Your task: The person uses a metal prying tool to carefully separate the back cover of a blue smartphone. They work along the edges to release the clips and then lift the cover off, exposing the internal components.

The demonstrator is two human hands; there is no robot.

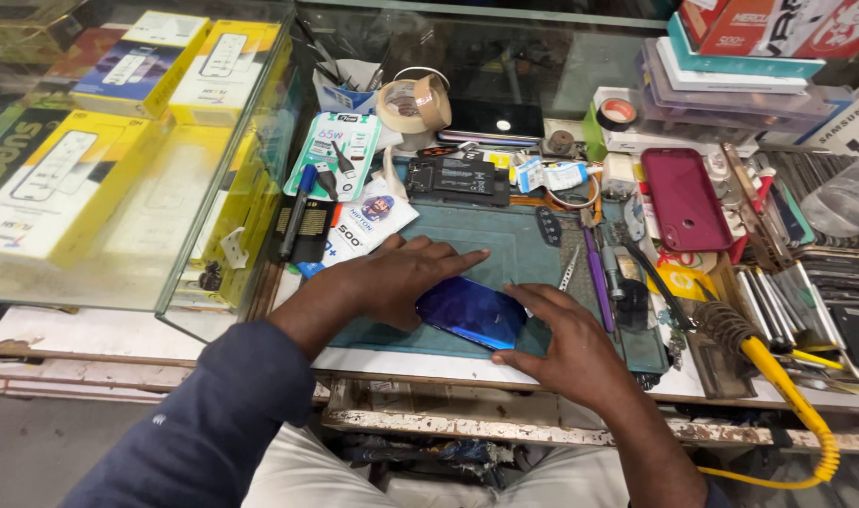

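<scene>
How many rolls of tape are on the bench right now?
2. A large tan roll stands behind the green mat; a small red-cored roll lies on the white box further right. Clutter may hide others.

Cluttered workbench (467,365), teal mat (505,240), blue phone (470,311)

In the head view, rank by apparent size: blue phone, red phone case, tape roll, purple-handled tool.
1. Blue phone, though both hands cover parts of it, and red phone case: too alike to rank.
2. Tape roll.
3. Purple-handled tool, long but thin.
</scene>
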